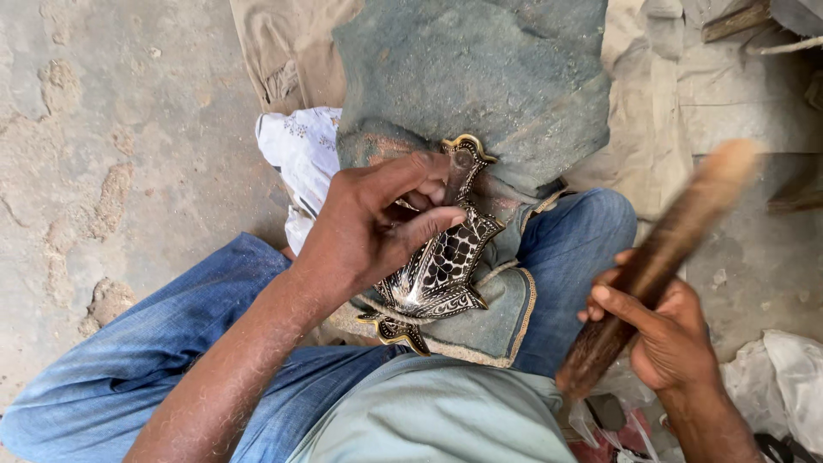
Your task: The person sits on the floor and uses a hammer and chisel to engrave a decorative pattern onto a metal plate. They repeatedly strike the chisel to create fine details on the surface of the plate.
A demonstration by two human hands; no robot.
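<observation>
A dusty concrete floor (111,129) carries white cloth (300,150) and grey padding (480,77).

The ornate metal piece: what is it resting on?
The ornate metal piece lies on a dusty grey-green cloth over the lap, held by the left hand. What is beneath the cloth is hidden.

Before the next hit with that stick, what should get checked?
1. Left hand pressing the black and gold metal piece down: ok.
2. Piece resting on the grey cloth pad over the lap: ok.
3. Right hand gripping the wooden stick: ok.
4. Left fingers lying on the piece, possibly in the stick's path: not ok.
5. Stick's aim: cannot tell, it is blurred.
</observation>
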